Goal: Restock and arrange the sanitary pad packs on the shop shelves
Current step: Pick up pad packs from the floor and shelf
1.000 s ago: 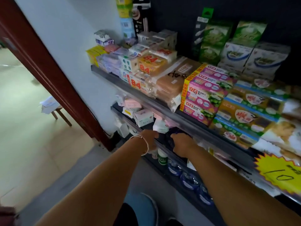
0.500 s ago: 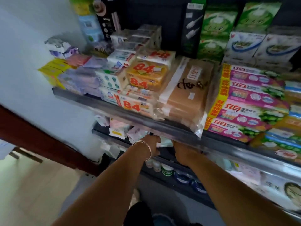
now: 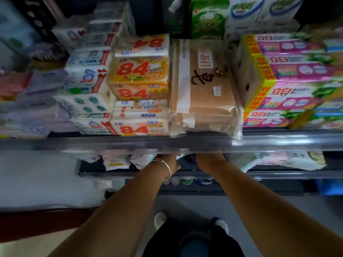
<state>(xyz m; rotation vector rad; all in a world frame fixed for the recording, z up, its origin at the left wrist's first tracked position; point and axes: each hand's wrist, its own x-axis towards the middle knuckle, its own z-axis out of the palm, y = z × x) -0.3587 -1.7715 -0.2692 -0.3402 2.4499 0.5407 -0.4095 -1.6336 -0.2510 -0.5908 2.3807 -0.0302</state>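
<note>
Head view now looks almost straight down the front of the shelving, where half a second ago it faced the shelves at a slant from the left; the doorframe and white wall that filled the left side have slipped low and to the edge. Both arms still reach under the front lip of the upper shelf [image 3: 130,143] into the middle shelf [image 3: 278,174], as before. Only the back of the left hand [image 3: 171,162] and of the right hand [image 3: 208,161] show, the fingers hidden beneath the lip, so whether they are spread or gripping anything cannot be told. A thin metal bangle [image 3: 164,166] circles the left wrist. Sanitary pad packs [image 3: 116,162] lie loosely tumbled along the middle shelf left of the hands, near its front edge, and a paler soft pack [image 3: 289,161] lies to the right of the right hand. On the upper shelf the orange "84" soap packs [image 3: 138,78] sit just left of a clear-wrapped brown bundle [image 3: 204,86], with pink and yellow soap boxes [image 3: 289,80] at the right end; these now sit centred rather than skewed. Bottle caps [image 3: 186,181] peek from the lowest shelf below the wrists. Two shoes [image 3: 160,219] show on the grey floor
</note>
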